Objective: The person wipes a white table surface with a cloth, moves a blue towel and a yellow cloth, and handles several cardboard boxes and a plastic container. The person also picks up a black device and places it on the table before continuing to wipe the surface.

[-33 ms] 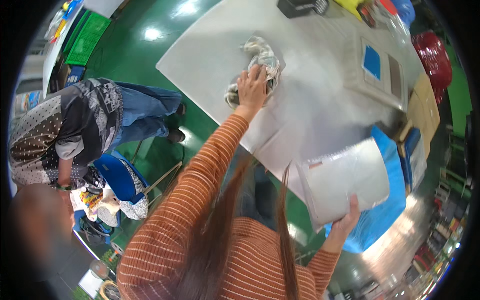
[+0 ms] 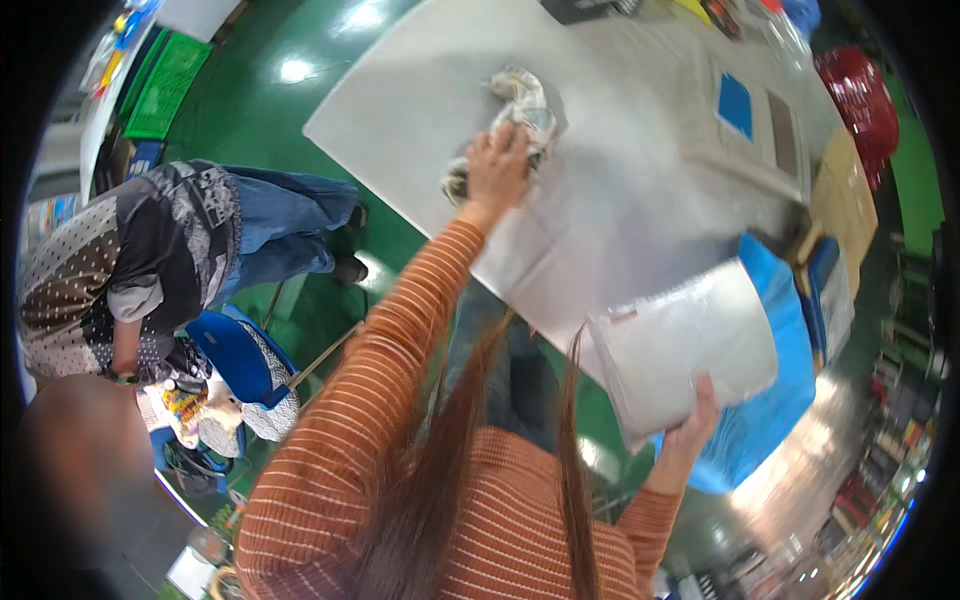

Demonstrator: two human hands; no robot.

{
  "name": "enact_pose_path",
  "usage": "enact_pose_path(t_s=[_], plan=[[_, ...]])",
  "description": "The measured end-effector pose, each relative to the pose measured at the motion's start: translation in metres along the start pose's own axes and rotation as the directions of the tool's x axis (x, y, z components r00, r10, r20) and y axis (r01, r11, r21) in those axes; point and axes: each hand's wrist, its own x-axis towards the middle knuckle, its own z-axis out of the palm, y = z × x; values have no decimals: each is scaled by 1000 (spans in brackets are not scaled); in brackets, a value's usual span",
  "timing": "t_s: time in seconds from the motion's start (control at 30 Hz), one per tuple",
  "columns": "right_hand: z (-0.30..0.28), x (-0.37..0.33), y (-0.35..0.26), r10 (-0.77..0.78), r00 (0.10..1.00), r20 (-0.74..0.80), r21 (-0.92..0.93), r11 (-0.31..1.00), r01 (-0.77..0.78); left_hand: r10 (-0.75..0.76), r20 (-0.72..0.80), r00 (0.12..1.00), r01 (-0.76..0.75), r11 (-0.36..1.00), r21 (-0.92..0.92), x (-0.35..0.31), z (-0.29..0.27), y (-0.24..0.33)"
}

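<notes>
A crumpled whitish cloth point(image 2: 537, 108) with dark patches lies on the pale table point(image 2: 400, 110) near its left edge. My left hand point(image 2: 497, 170) presses down on it from above, fingers bent over the bunched middle. At the table's near right side, my right hand point(image 2: 692, 425) grips a flat, wide stack of white sheets in clear plastic point(image 2: 690, 345) by its lower edge. The thumb rests on top, while the other fingers are hidden beneath. The stack tilts over the table's edge, next to a blue plastic sheet or bag point(image 2: 780, 400).
Toward the table's right stands a whitish box-like object with a blue patch point(image 2: 736, 105). A dark item point(image 2: 575, 8) lies at the far edge. Beyond are a shiny red bag point(image 2: 858, 105) and brown cardboard point(image 2: 845, 200). At left, a person point(image 2: 180, 240) stands beside a blue chair point(image 2: 235, 350).
The whole view has shifted slightly. My left hand stays on the cloth and my right hand keeps hold of the plastic-covered stack.
</notes>
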Motion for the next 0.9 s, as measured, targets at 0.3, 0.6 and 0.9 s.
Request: enact_pose_path(t_s=[0.3,0.6,0.9], plan=[[18,-7,75,298,950,91,143,941,-308,44,-68,997,-6,876,482,23,-77,-34],[42,71,51,328,873,361,-104,944,-312,394,840,373,895,87,-438,-62,-78,95],[31,79,87,-309,918,249,-760,525,383,118,876,467,870,115,-479,-54,-43,117]])
